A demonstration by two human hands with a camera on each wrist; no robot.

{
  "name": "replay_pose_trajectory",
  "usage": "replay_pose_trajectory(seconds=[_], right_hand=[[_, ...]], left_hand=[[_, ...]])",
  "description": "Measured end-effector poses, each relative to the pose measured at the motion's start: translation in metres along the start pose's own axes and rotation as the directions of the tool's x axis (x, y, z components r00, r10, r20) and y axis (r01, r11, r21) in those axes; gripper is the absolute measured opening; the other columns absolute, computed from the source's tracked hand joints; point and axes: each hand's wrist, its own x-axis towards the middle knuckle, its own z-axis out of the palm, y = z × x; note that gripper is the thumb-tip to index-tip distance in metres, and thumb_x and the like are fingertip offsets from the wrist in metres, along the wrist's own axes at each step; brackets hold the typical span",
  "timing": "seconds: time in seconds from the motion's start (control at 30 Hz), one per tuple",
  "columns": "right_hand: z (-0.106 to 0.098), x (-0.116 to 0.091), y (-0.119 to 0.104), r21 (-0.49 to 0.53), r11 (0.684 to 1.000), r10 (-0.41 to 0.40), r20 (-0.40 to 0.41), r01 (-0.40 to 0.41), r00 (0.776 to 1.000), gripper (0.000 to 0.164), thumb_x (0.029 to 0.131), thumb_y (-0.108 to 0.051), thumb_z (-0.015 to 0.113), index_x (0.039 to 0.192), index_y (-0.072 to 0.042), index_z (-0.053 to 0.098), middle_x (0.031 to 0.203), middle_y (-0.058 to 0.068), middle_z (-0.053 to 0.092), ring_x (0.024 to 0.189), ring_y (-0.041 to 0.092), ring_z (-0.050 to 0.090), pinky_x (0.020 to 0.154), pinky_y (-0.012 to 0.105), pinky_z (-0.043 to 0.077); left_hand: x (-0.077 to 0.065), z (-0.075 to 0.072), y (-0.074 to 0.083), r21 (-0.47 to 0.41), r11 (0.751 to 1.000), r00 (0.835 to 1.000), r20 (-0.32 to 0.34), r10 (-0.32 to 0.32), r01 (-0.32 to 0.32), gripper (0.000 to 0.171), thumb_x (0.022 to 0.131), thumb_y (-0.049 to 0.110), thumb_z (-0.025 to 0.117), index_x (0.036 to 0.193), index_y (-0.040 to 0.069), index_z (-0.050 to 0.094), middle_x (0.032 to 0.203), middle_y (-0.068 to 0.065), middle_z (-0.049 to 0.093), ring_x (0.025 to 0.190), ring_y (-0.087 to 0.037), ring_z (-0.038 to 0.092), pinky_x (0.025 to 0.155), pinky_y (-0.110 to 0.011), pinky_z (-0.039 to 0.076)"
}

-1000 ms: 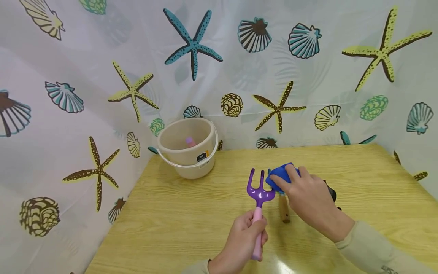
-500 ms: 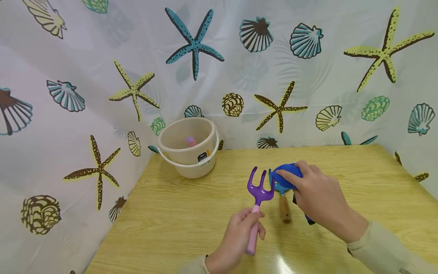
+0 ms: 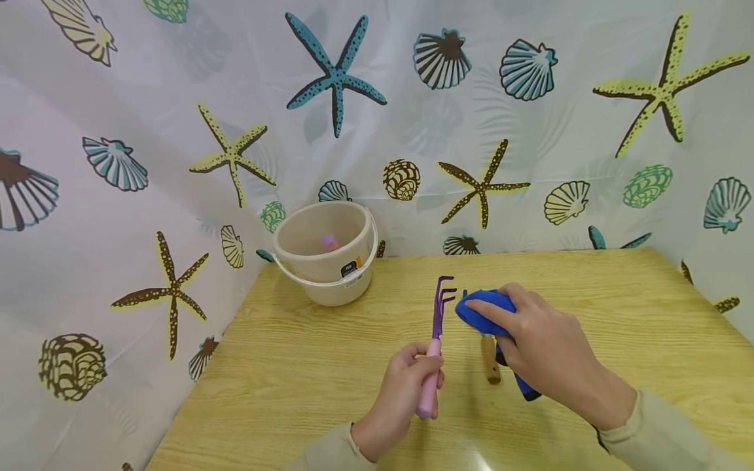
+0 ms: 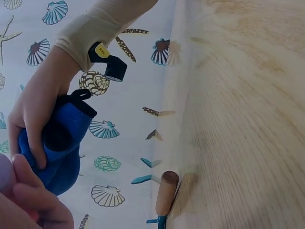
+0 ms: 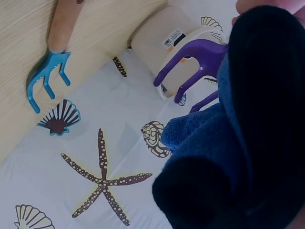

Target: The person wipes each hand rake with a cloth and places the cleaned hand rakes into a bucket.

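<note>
Gripped by its pink handle in my left hand, a purple-headed garden hand fork points away from me, its bent tines turned sideways to the right. My right hand holds a bunched blue cloth with black edging beside the tines; part of it hangs below the palm. In the right wrist view the cloth lies close against the fork's purple head; contact cannot be told there. A second hand fork, blue with a wooden handle, lies on the table, partly hidden by the cloth in the head view.
A beige bucket with a white bail handle stands at the table's back left, a pink and purple object inside it. Behind the wooden table hangs a curtain printed with shells and starfish.
My left hand has turned the purple fork from face-on to edge-on and shifted slightly left. My right hand, with the cloth, moved right, then back left toward the tines.
</note>
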Motion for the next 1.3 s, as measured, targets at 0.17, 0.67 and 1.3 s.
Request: replay_pose_trajectory(seconds=[0.17,0.67,1.3], right_hand=[[-0.001,0.004,-0.005,0.007,1.0,-0.017,-0.003,0.017,1.0,0.05,0.074,-0.017,0.074,0.121,-0.029,0.065,0.105,0.008,0.056,0.085,0.024,0.058,0.045,0.04,0.055],[0.016,0.007,-0.017,-0.064,0.996,-0.064,0.047,0.067,0.997,0.046,0.073,-0.017,0.076,0.118,-0.025,0.066,0.106,0.018,0.06,0.083,0.031,0.061,0.045,0.045,0.056],[0.025,0.009,-0.022,-0.151,0.988,-0.015,0.051,0.022,0.999,0.052,0.068,-0.015,0.078,0.118,-0.021,0.066,0.104,0.022,0.058,0.08,0.036,0.059,0.04,0.044,0.055]], left_hand=[[0.003,-0.001,-0.002,0.084,0.996,0.999,-0.036,-0.019,0.022,0.031,0.085,0.016,0.065,0.108,0.001,0.051,0.066,-0.002,0.062,0.054,-0.013,0.048,0.04,-0.022,0.035],[0.001,0.002,-0.007,0.116,0.993,1.0,-0.003,0.02,-0.02,0.024,0.094,0.017,0.049,0.106,-0.001,0.059,0.064,-0.002,0.057,0.05,-0.009,0.043,0.04,-0.02,0.032],[-0.013,0.006,-0.006,0.031,0.999,0.999,0.041,0.014,-0.015,0.031,0.098,0.017,0.048,0.123,0.001,0.04,0.073,-0.004,0.052,0.036,-0.012,0.041,0.031,-0.021,0.038]])
